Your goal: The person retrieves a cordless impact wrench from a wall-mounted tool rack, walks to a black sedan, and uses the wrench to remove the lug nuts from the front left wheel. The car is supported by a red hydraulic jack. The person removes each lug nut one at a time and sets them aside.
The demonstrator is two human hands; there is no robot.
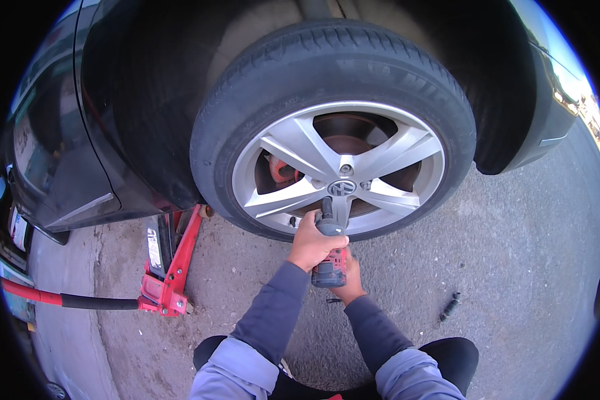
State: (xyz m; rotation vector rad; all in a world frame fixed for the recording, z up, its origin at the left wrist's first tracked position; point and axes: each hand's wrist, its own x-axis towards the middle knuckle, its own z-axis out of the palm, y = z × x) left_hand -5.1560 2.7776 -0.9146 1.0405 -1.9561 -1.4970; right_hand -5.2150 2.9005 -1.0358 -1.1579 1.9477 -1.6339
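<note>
Both my hands are on a red and black cordless impact wrench (329,268), pointed away from me at a car wheel. My left hand (309,241) is closed around its front housing. Lower and to the right, my right hand (351,283) wraps its grip, partly hidden behind the tool body. The dark socket (327,207) on its nose meets the lower left lug position, just below the centre cap (342,188). The silver alloy rim (387,163) has five spokes and carries a black tyre (440,110). A lug bolt (366,185) shows right of the cap.
A red floor jack (165,293) stands left of the wheel under the dark car body (100,200); its handle (100,302) reaches far left. On the asphalt at right lies a small black cylindrical object (451,307). A red brake caliper (281,170) shows between spokes.
</note>
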